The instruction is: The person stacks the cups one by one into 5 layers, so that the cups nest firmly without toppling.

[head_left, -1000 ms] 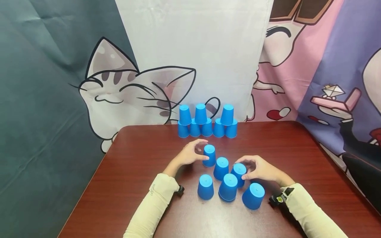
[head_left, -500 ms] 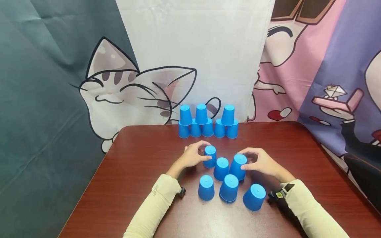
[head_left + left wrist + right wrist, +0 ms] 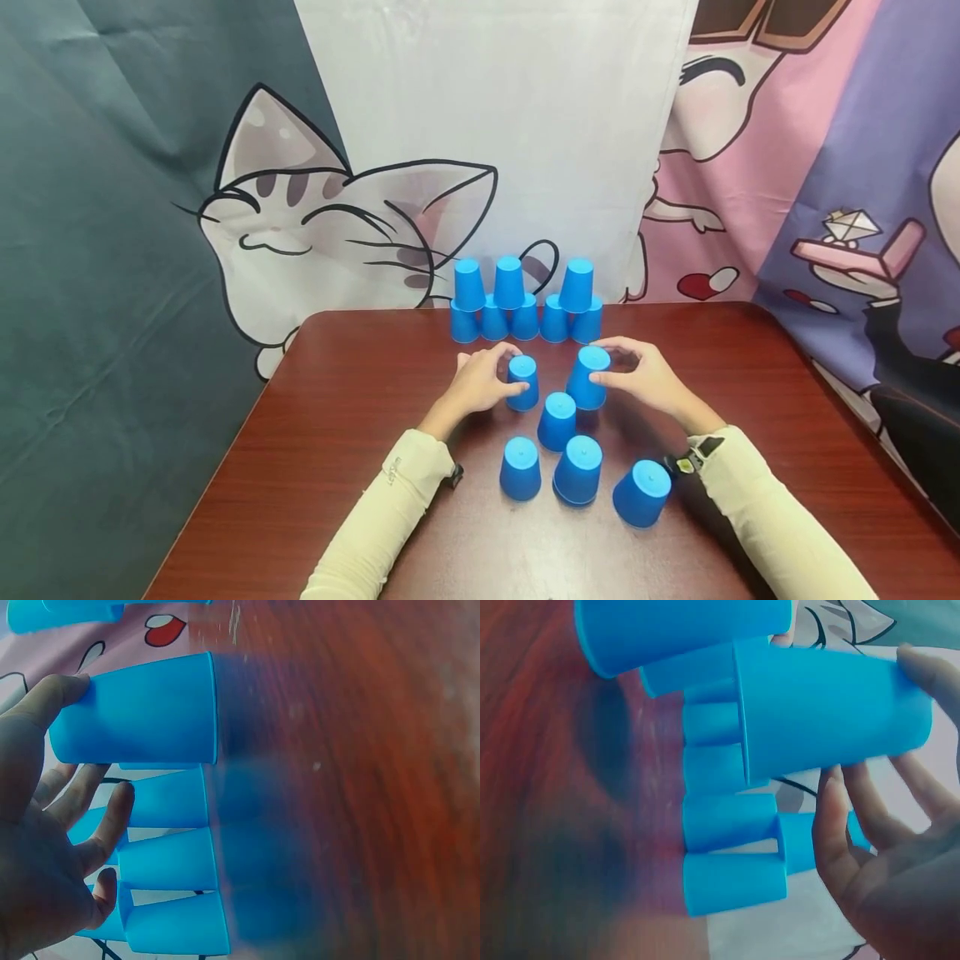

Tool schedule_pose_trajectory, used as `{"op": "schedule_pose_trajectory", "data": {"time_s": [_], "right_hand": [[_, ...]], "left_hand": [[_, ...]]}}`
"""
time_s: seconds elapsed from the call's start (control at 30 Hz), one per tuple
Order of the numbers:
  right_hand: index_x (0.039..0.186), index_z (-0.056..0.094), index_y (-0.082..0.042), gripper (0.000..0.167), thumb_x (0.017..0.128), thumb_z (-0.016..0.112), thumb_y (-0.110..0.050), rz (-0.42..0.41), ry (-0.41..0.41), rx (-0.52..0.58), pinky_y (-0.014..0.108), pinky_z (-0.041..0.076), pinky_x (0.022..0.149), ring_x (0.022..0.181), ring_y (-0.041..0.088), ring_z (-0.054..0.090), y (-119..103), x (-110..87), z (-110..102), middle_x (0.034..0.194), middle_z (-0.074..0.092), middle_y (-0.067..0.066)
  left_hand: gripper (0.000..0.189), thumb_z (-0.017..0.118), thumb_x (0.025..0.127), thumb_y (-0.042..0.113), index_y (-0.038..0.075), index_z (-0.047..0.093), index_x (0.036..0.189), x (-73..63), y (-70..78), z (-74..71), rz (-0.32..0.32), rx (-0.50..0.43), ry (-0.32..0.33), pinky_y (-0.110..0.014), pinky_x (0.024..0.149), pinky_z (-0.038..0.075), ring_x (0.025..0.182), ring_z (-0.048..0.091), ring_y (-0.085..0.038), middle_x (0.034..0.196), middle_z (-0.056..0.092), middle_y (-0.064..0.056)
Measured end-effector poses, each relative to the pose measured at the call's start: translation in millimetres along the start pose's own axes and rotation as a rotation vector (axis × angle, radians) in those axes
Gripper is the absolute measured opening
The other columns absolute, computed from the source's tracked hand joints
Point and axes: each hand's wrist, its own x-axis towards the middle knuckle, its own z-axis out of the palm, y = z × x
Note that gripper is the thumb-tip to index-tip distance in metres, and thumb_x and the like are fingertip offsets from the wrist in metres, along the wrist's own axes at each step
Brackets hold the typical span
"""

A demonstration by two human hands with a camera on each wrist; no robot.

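In the head view my left hand (image 3: 478,383) holds an upside-down blue cup (image 3: 522,385) between thumb and fingers; its rim appears to rest on the table. To its right, my right hand (image 3: 651,379) grips another upside-down blue cup (image 3: 587,380), raised off the table in the right wrist view. Thumb and fingers lie on opposite sides of this held cup (image 3: 832,712). Nearer the person stand a middle cup (image 3: 557,423), a left cup (image 3: 521,470), a centre cup (image 3: 577,472) and a right cup (image 3: 642,495), all upside down.
At the table's far edge a row of upside-down blue cups (image 3: 554,320) carries three more cups (image 3: 509,283) on top. The reddish-brown table (image 3: 360,392) reaches to a printed curtain (image 3: 487,100). A black chair (image 3: 911,442) stands beyond the right edge.
My right hand has lifted its cup from behind the front cups and carried it away from the person, towards the left hand's cup. The left hand and its cup have shifted slightly left.
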Motion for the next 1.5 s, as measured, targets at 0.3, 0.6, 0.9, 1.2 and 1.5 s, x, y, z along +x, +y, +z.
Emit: {"op": "schedule_pose_trajectory", "data": {"time_s": [0.3,0.6,0.9,1.2,1.5], "right_hand": [[0.136,0.057,-0.014,0.058,0.088,0.075,-0.041,0.083,0.169,0.000,0.045,0.056,0.079,0.105,0.033,0.062,-14.4,35.5,13.0,0.126,0.064,0.013],[0.132,0.057,-0.008,0.064,0.086,0.075,-0.049,0.097,0.267,-0.093,0.055,0.054,0.087,0.108,0.040,0.063,-28.1,71.6,30.2,0.128,0.061,0.019],[0.133,0.060,-0.010,0.063,0.085,0.075,-0.048,0.110,0.354,-0.170,0.053,0.055,0.084,0.106,0.034,0.062,-41.2,99.4,44.9,0.115,0.066,0.016],[0.135,0.059,-0.012,0.065,0.085,0.074,-0.051,0.187,0.367,-0.237,0.037,0.057,0.067,0.073,0.023,0.062,-40.3,113.3,50.1,0.080,0.065,0.008],[0.136,0.059,-0.011,0.063,0.087,0.075,-0.046,0.208,0.383,-0.242,0.036,0.055,0.063,0.077,0.024,0.067,-43.9,121.9,51.1,0.084,0.070,0.009]], "left_hand": [[0.054,0.076,0.083,0.049,0.023,0.055,0.125,2.0,0.3,-4.1,0.005,0.047,0.004,-0.045,0.087,0.035,0.099,0.059,-0.013,0.104,0.067,0.004],[0.055,0.076,0.083,0.049,0.022,0.055,0.126,3.7,1.2,-4.3,0.035,0.058,-0.003,-0.044,0.087,0.036,0.101,0.060,-0.014,0.106,0.068,0.003],[0.057,0.076,0.083,0.050,0.023,0.054,0.127,0.2,0.1,-2.9,0.021,0.063,-0.007,-0.044,0.088,0.037,0.101,0.060,-0.014,0.104,0.068,0.004],[0.057,0.076,0.083,0.051,0.023,0.054,0.127,-2.3,-0.7,0.2,0.022,0.062,0.001,-0.044,0.088,0.038,0.099,0.060,-0.013,0.104,0.068,0.005],[0.055,0.076,0.084,0.049,0.023,0.054,0.126,-2.5,-0.8,-0.3,0.029,0.065,-0.004,-0.041,0.083,0.037,0.093,0.058,-0.012,0.098,0.065,0.005]]}}
